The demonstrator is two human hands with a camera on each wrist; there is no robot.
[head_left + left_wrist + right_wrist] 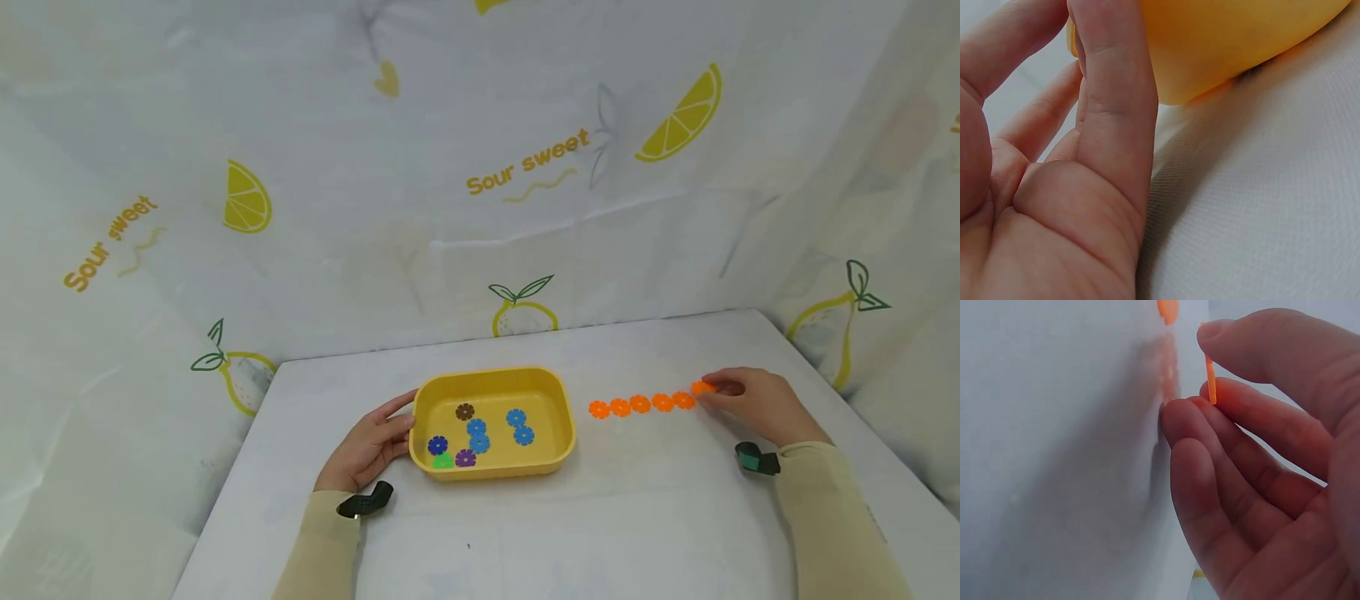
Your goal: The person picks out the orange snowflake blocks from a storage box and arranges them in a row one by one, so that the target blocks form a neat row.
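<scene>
My left hand (365, 446) holds the left end of a yellow plastic tray (566, 421), its fingers against the outer wall and rim. The left wrist view shows those fingers close up beside the tray's side (1210, 44). Between thumb and fingertips, my right hand (761, 404) pinches an orange flower-shaped disc (1211, 381), seen edge-on in the right wrist view. This disc is at the right end of a row of several orange flower-shaped discs (641, 404) on the table. Whether it touches the last one is unclear.
Inside the tray lie a brown disc (465, 412), several light blue discs (524, 436), a dark blue disc (437, 445), a green disc (443, 460) and a purple disc (466, 457). A lemon-print cloth (420, 208) hangs behind the white table (585, 533).
</scene>
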